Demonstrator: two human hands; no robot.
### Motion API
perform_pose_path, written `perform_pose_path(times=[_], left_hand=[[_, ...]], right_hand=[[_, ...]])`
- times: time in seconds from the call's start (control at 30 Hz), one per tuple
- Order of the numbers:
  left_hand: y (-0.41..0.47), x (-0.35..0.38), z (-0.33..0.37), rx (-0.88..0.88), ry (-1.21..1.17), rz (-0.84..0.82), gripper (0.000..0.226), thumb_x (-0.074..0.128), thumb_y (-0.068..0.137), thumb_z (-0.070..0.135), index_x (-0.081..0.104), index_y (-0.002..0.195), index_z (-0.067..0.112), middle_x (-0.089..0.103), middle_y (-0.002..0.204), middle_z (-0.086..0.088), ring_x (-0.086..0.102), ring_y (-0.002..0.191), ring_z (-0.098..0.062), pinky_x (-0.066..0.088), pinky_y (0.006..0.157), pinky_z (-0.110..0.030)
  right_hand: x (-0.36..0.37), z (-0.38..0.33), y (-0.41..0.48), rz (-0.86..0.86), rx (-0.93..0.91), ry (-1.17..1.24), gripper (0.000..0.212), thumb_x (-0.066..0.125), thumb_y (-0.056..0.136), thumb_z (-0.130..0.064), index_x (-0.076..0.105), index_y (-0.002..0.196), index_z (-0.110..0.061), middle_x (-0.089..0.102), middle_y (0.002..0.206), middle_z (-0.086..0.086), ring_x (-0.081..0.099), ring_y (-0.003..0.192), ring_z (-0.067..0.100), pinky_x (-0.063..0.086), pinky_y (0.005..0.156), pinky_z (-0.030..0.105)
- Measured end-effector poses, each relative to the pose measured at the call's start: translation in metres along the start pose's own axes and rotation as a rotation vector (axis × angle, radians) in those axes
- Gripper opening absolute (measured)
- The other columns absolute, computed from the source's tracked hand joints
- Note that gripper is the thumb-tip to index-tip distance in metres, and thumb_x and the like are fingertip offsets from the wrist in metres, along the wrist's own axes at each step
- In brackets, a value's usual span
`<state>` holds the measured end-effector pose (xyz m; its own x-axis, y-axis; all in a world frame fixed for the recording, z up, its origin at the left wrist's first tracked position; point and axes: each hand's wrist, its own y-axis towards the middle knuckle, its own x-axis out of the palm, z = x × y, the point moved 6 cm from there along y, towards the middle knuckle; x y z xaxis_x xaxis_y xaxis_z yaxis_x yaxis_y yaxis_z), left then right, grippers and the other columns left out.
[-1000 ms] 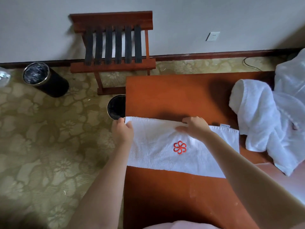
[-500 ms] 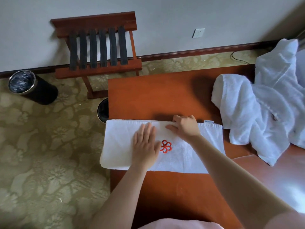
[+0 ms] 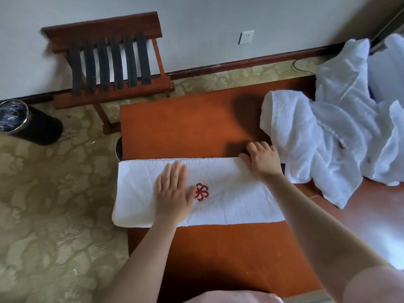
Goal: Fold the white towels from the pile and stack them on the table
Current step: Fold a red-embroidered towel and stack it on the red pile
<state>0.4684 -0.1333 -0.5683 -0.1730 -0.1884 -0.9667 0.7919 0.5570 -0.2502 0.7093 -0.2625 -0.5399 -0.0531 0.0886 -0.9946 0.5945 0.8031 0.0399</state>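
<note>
A white towel (image 3: 229,193) with a red flower emblem lies folded into a long strip across the orange-brown table (image 3: 185,123), its left end hanging a little past the table's left edge. My left hand (image 3: 172,193) rests flat on the towel, fingers together, just left of the emblem. My right hand (image 3: 262,160) sits on the towel's far right corner, fingers curled over its edge. The pile of unfolded white towels (image 3: 328,145) lies at the right of the table, close to my right hand.
A wooden luggage rack (image 3: 109,62) with black straps stands against the wall behind the table. One black bin (image 3: 28,123) stands on the patterned carpet at left; another (image 3: 119,147) peeks out at the table's left edge. A cable lies by the far baseboard.
My right hand slid from the middle of the towel's far edge to its right corner. My left hand went from gripping the left corner to lying flat near the emblem.
</note>
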Motion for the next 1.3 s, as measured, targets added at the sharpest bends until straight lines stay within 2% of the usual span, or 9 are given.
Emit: perform_pose_path(times=[0.2, 0.3, 0.4, 0.63, 0.77, 0.9, 1.03, 1.17, 1.3], left_hand=[[-0.001, -0.002, 0.001, 0.008, -0.035, 0.045, 0.067, 0.011, 0.098, 0.053, 0.017, 0.152, 0.014, 0.010, 0.160, -0.007, 0.005, 0.148, -0.026, 0.015, 0.118, -0.048], [0.000, -0.001, 0.001, 0.001, -0.049, 0.066, 0.064, 0.017, 0.099, 0.049, 0.023, 0.151, 0.013, 0.015, 0.159, -0.007, 0.010, 0.147, -0.026, 0.018, 0.117, -0.048], [0.001, 0.004, -0.001, -0.006, -0.048, 0.076, 0.064, 0.014, 0.099, 0.049, 0.018, 0.152, 0.015, 0.010, 0.161, -0.005, 0.006, 0.148, -0.024, 0.016, 0.117, -0.047], [0.000, 0.005, -0.001, -0.014, 0.000, 0.038, 0.065, 0.005, 0.097, 0.051, 0.002, 0.153, 0.017, -0.004, 0.161, -0.004, -0.008, 0.148, -0.023, 0.006, 0.119, -0.046], [0.006, 0.008, -0.004, -0.042, -0.007, -0.069, 0.064, -0.009, 0.093, 0.055, -0.022, 0.147, 0.023, -0.027, 0.156, 0.002, -0.030, 0.141, -0.018, -0.009, 0.118, -0.043], [0.004, 0.002, 0.001, -0.046, -0.128, -0.109, 0.063, 0.019, 0.100, 0.048, -0.002, 0.153, 0.021, -0.020, 0.158, 0.000, -0.025, 0.143, -0.020, -0.007, 0.117, -0.044], [-0.020, -0.009, 0.022, 0.032, -0.174, -0.035, 0.058, 0.036, 0.099, 0.042, 0.020, 0.152, 0.023, -0.007, 0.161, 0.000, -0.012, 0.147, -0.022, -0.001, 0.117, -0.046], [-0.030, 0.006, 0.031, 0.066, -0.172, -0.228, 0.063, 0.019, 0.099, 0.052, -0.005, 0.152, 0.030, -0.028, 0.155, 0.006, -0.035, 0.138, -0.017, -0.013, 0.114, -0.045], [-0.026, 0.002, 0.030, 0.072, -0.149, -0.300, 0.066, 0.022, 0.098, 0.055, -0.009, 0.151, 0.031, -0.030, 0.155, 0.006, -0.032, 0.140, -0.020, -0.015, 0.113, -0.046]], right_hand=[[-0.013, -0.044, -0.018, 0.192, -0.025, 0.146, 0.033, 0.042, 0.097, -0.033, 0.062, 0.109, -0.009, 0.061, 0.108, 0.011, 0.057, 0.103, 0.032, 0.041, 0.095, 0.046], [0.006, -0.083, -0.045, 0.065, -0.071, 0.317, 0.047, 0.039, 0.098, -0.036, 0.049, 0.138, -0.014, 0.046, 0.144, 0.010, 0.038, 0.137, 0.029, 0.025, 0.112, 0.050], [0.027, -0.073, -0.064, -0.073, -0.052, 0.255, 0.056, 0.033, 0.098, -0.048, 0.032, 0.149, -0.024, 0.028, 0.156, 0.007, 0.021, 0.145, 0.026, 0.016, 0.116, 0.050], [0.027, -0.049, -0.061, -0.202, 0.064, 0.176, 0.060, 0.025, 0.099, -0.053, 0.024, 0.151, -0.024, 0.018, 0.159, 0.006, 0.011, 0.148, 0.024, 0.007, 0.117, 0.050], [0.011, -0.037, -0.073, -0.113, 0.204, 0.225, 0.055, 0.043, 0.099, -0.036, 0.031, 0.149, -0.017, 0.023, 0.157, 0.012, 0.019, 0.145, 0.030, 0.011, 0.118, 0.049], [-0.006, -0.016, -0.106, -0.044, 0.416, 0.164, 0.055, 0.052, 0.095, -0.036, 0.041, 0.142, -0.010, 0.037, 0.147, 0.020, 0.036, 0.133, 0.038, 0.026, 0.110, 0.048], [-0.005, -0.007, -0.128, -0.185, 0.572, 0.156, 0.064, 0.051, 0.090, -0.048, 0.029, 0.144, -0.023, 0.035, 0.142, 0.008, 0.037, 0.125, 0.030, 0.037, 0.098, 0.042], [0.000, -0.004, -0.128, -0.290, 0.657, 0.204, 0.068, 0.053, 0.085, -0.055, 0.023, 0.142, -0.034, 0.037, 0.133, 0.007, 0.038, 0.119, 0.029, 0.040, 0.092, 0.041], [0.002, 0.003, -0.117, -0.394, 0.706, 0.324, 0.066, 0.060, 0.081, -0.048, 0.024, 0.135, -0.040, 0.052, 0.111, 0.005, 0.045, 0.110, 0.030, 0.038, 0.088, 0.042]])
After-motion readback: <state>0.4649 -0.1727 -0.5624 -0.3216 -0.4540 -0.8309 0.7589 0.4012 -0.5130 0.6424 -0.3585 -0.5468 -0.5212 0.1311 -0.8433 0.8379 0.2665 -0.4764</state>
